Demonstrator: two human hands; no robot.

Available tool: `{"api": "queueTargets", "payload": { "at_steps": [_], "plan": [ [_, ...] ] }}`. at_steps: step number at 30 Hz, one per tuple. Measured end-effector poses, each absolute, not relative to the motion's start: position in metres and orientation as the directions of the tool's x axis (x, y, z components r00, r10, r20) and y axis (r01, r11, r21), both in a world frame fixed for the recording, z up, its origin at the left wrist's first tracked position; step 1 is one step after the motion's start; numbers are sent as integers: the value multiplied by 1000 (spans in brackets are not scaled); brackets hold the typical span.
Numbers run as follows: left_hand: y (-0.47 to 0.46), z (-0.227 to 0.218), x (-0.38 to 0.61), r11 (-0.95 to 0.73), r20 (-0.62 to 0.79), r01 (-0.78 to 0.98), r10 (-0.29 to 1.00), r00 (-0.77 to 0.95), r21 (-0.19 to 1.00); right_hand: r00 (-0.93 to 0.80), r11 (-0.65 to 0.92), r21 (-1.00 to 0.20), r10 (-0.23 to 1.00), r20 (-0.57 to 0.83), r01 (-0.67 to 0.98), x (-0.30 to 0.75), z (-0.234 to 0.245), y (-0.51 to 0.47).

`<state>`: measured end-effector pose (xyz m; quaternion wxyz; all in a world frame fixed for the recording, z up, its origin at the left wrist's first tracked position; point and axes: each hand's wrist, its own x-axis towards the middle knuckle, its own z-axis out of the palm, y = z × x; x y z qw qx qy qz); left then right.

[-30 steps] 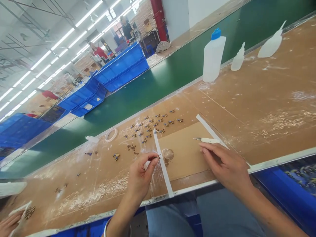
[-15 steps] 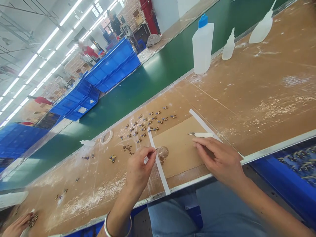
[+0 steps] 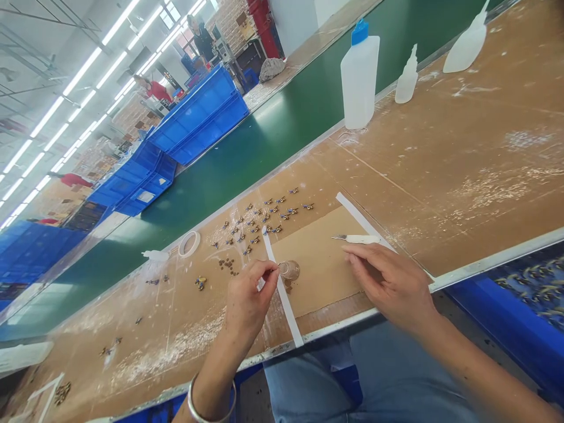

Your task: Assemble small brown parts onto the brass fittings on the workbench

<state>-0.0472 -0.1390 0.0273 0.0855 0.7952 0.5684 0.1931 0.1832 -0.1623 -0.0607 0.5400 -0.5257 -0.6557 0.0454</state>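
My left hand (image 3: 249, 291) is closed in a pinch, thumb and forefinger at the rim of a small clear cup (image 3: 291, 270). The cup sits at the left side of a brown cardboard sheet (image 3: 315, 252), beside a white tape strip. Across the sheet, my right hand (image 3: 388, 276) has its thumb and forefinger close together. A craft knife (image 3: 359, 239) with a white handle lies along that forefinger, blade pointing left; the fingers behind are hidden. Several small blue and gold figures (image 3: 253, 223) stand in rows beyond the cup, and small dark round pieces (image 3: 227, 265) lie nearer.
A large white bottle (image 3: 359, 82) with a blue cap and two smaller squeeze bottles (image 3: 406, 82) stand along the green belt (image 3: 282, 123). A tape roll (image 3: 189, 244) lies at the left. Blue crates (image 3: 198, 114) and people are beyond; a blue bin (image 3: 489, 323) is below right.
Another person's hand at the lower left has left the view, uncovering a small pile of pieces. The camera has shifted slightly. Both my hands stay in nearly the same pose.
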Motion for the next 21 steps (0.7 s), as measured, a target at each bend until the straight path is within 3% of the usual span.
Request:
{"api": "queueTargets", "payload": {
  "at_steps": [6,11,21],
  "plan": [
    [-170,32,-69,-117,209,839,978,4,531,141,426,-630,747,649,649,185,-61,-165],
    [-209,12,-103,129,129,698,944,-304,704,142,416,-630,751,645,656,184,-57,-168],
    [-235,-16,-121,246,81,657,901,-426,712,147,324,-573,766,626,753,183,-58,-169]
  ]
}}
